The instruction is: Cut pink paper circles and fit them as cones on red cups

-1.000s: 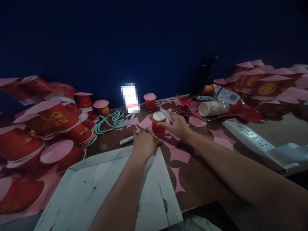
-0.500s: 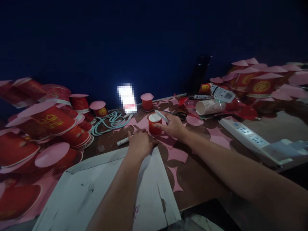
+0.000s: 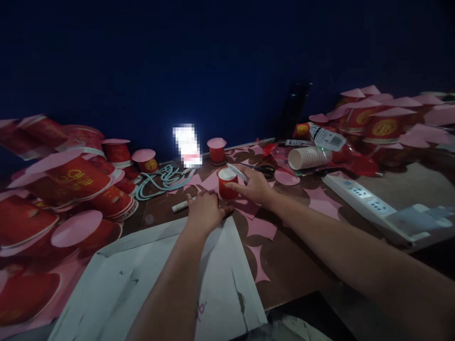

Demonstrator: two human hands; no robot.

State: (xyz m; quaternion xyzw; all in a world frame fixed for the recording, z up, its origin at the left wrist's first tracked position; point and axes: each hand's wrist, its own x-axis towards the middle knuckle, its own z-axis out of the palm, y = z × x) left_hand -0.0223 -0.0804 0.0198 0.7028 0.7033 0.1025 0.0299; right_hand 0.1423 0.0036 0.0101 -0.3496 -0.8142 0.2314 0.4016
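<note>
Cup (image 3: 223, 184) stands left, touching right grip (image 3: 256, 186).

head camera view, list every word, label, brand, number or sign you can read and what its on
"6", perhaps "46": handwritten on the white board; first digit uncertain.
Big red cup at left: gold lettering, too blurred to read.
Red cup at right: round gold emblem, not legible.
Barcode label on the plastic packaging: print too small.
Bright screen: pixelated, unreadable.
White tube in the right hand: no text visible.
</note>
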